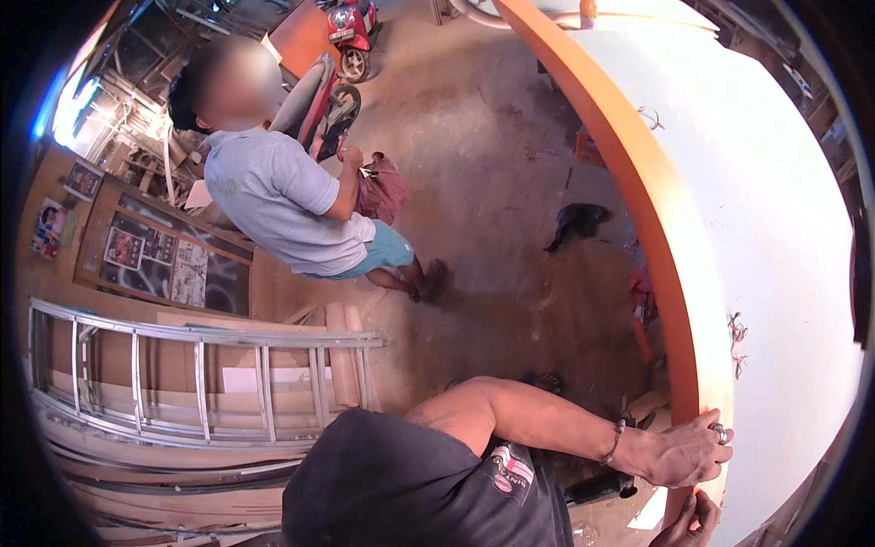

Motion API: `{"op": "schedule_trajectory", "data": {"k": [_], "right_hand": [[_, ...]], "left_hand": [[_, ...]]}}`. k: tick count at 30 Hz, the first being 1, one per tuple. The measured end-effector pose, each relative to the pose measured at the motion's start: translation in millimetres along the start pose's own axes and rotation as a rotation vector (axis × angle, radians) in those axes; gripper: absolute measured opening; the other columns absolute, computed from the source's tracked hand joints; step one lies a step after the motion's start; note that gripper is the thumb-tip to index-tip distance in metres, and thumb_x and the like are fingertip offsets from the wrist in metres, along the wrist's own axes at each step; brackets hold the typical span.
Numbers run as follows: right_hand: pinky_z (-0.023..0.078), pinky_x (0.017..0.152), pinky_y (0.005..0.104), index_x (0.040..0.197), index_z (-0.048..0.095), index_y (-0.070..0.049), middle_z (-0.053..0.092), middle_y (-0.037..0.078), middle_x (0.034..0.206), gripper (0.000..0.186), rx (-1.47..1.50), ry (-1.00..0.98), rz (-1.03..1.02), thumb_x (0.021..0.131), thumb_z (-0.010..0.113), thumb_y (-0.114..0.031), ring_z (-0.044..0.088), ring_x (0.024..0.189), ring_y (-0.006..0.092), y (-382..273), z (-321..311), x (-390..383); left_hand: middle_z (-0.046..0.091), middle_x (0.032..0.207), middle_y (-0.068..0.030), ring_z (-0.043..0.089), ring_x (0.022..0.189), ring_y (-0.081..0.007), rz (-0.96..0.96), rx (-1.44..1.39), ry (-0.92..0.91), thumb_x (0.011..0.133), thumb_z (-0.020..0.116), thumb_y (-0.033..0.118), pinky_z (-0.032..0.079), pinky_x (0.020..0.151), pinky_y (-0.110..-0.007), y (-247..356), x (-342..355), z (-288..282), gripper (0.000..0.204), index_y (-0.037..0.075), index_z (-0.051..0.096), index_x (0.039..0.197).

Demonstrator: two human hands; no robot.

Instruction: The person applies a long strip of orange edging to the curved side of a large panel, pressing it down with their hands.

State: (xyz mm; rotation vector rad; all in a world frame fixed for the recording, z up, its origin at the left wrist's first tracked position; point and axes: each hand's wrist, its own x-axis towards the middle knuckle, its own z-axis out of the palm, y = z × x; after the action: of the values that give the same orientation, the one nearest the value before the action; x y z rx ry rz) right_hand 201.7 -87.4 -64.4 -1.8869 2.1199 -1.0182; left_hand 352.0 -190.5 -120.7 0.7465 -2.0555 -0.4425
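A long board edge faced in orange (pixel 661 201) curves down the right side, bordering a broad white surface (pixel 784 255). My left hand (pixel 679 453), with a ring and a bracelet at the wrist, lies over the near end of this orange edge, its fingers curled down against it. Just below, at the picture's lower rim, my right hand (pixel 693 524) is partly in view. Its thumb and fingertips come together at the orange edge, and whatever they pinch is too small to make out.
Another person (pixel 273 191) stands at the left, holding a dark red cloth (pixel 383 190). An aluminium ladder (pixel 200 365) lies over stacked boards at lower left. A black item (pixel 579 223) is on the floor. Small wire-like curls (pixel 736 342) rest on the white surface. A red scooter (pixel 351 32) stands far back.
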Motion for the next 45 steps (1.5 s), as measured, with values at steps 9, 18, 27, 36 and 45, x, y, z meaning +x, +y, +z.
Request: {"op": "schedule_trajectory", "data": {"k": [9,18,27,36,45], "right_hand": [[0.049,0.078,0.0353,0.099,0.073,0.001,0.066,0.008,0.092,0.009,0.054,-0.078,0.000,0.094,0.075,-0.006,0.060,0.086,0.0227,20.9,12.0,19.0],[0.048,0.079,0.0389,0.096,0.073,0.001,0.066,0.011,0.090,0.008,0.115,0.021,-0.126,0.092,0.074,-0.006,0.059,0.087,0.0279,5.7,37.2,19.7],[0.049,0.082,0.0386,0.099,0.073,0.002,0.067,0.012,0.094,0.009,0.086,0.016,-0.084,0.097,0.072,-0.006,0.060,0.092,0.0266,15.9,27.5,18.5],[0.056,0.083,0.0336,0.114,0.080,0.005,0.080,0.013,0.097,0.032,0.055,-0.523,0.172,0.102,0.076,-0.024,0.069,0.087,0.0180,26.7,-51.0,41.6],[0.056,0.085,0.0345,0.106,0.078,0.006,0.077,0.011,0.095,0.024,0.006,-0.606,0.283,0.096,0.081,-0.015,0.068,0.091,0.0221,64.6,-81.8,50.3]], "left_hand": [[0.059,0.079,0.0000,0.061,0.097,-0.0235,-0.039,-0.126,-0.099,0.068,0.076,0.010,0.040,0.091,-0.045,-16.7,13.0,-22.8,0.011,0.017,0.069,0.062],[0.065,0.088,-0.0033,0.065,0.104,-0.0271,-0.116,-0.101,-0.172,0.073,0.082,0.012,0.043,0.099,-0.046,-30.1,11.5,-44.0,0.006,0.016,0.077,0.073],[0.065,0.092,-0.0010,0.063,0.107,-0.0234,0.036,0.043,-0.131,0.080,0.085,0.033,0.045,0.099,-0.043,-84.1,15.0,-89.6,0.020,0.015,0.077,0.082],[0.062,0.097,-0.0071,0.066,0.093,-0.0273,0.117,-0.012,-0.200,0.082,0.078,0.020,0.050,0.091,-0.046,-132.2,8.3,-101.2,0.008,0.015,0.072,0.080],[0.065,0.114,-0.0158,0.062,0.122,-0.0338,0.130,0.057,-0.192,0.085,0.067,0.031,0.045,0.100,-0.054,-98.1,12.0,-26.2,0.027,0.007,0.077,0.091]]}}
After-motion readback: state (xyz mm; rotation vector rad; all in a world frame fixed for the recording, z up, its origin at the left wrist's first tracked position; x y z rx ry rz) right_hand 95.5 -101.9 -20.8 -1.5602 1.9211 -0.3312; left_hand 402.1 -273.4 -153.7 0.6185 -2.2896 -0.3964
